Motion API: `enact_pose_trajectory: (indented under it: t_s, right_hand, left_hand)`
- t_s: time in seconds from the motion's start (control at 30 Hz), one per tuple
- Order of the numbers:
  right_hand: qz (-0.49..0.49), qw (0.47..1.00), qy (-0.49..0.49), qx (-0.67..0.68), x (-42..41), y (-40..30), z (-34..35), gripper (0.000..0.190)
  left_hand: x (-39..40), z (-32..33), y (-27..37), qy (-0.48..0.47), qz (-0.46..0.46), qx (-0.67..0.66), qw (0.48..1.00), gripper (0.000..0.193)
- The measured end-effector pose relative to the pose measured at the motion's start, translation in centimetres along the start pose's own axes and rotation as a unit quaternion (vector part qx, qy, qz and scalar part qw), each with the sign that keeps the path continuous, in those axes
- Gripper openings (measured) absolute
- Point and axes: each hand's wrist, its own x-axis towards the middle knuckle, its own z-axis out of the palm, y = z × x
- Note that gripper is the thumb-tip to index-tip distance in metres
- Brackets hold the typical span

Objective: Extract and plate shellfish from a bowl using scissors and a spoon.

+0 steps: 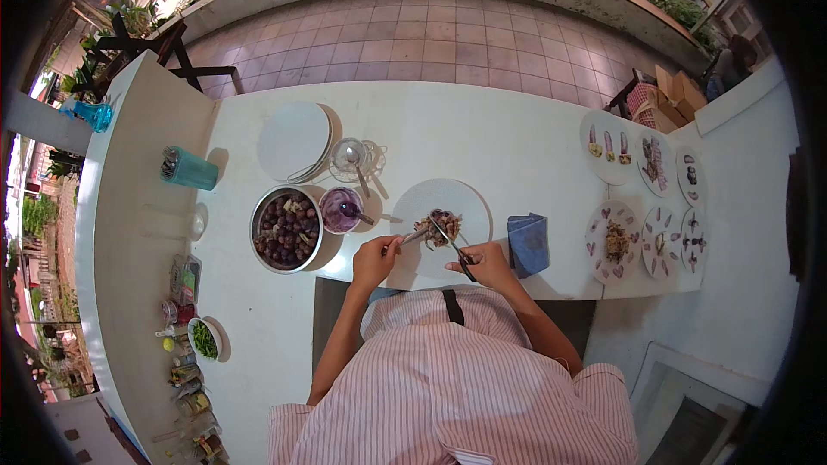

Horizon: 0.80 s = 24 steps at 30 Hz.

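Observation:
A white textured plate (pixel 475 206) lies before me with a heap of chopped brownish food (pixel 450 226) at its middle. From the left, my left hand (pixel 376 261) grips a slim metal utensil (pixel 415 236), its tip at the heap; whether it is a fork or a spoon I cannot tell. My right hand (pixel 486 265) holds black-handled scissors (pixel 447 232), and their blades reach over the food. The scissor handles are partly covered by the fingers. Just right of the plate is a folded blue cloth (pixel 528 245), close to my right hand.
Left of the plate stand a metal bowl of round purple pieces (pixel 287 229), a purple-smeared bowl (pixel 337 213) with a spoon, stacked plates (pixel 294 142) and a glass bowl (pixel 349 154). Several plates of arranged food (pixel 607 171) occupy the right end. A teal cutlery holder (pixel 194 169) and green chillies (pixel 205 340) sit left.

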Motion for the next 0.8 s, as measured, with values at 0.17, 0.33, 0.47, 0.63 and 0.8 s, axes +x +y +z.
enact_pose_trajectory:
  t_s: [0.17, 0.33, 0.47, 0.63, 0.8]
  right_hand:
    - [-0.003, 0.999, 0.019, -0.033, 0.3, -0.2, 0.2, 0.036]
    - [0.009, 0.997, 0.034, -0.064, 0.5, 0.2, 0.5, 0.040]
    - [-0.021, 0.995, 0.056, -0.079, 0.7, 0.8, 0.8, 0.041]
    - [-0.016, 0.997, 0.061, -0.050, 0.8, 0.7, 1.1, 0.043]
    - [-0.026, 0.995, 0.066, -0.068, 0.7, 1.1, 1.2, 0.045]
  left_hand:
    - [0.4, 0.9, -0.8, 0.022, 0.003, 0.006, 1.000, 0.024]
    - [0.8, 1.3, -0.7, 0.017, -0.003, 0.026, 1.000, 0.024]
    - [1.2, 1.3, -0.3, 0.010, -0.013, 0.045, 0.999, 0.024]
    - [1.5, 1.2, -0.5, 0.012, -0.019, 0.057, 0.998, 0.025]
    - [1.5, 1.0, -0.2, 0.014, -0.014, 0.049, 0.999, 0.025]
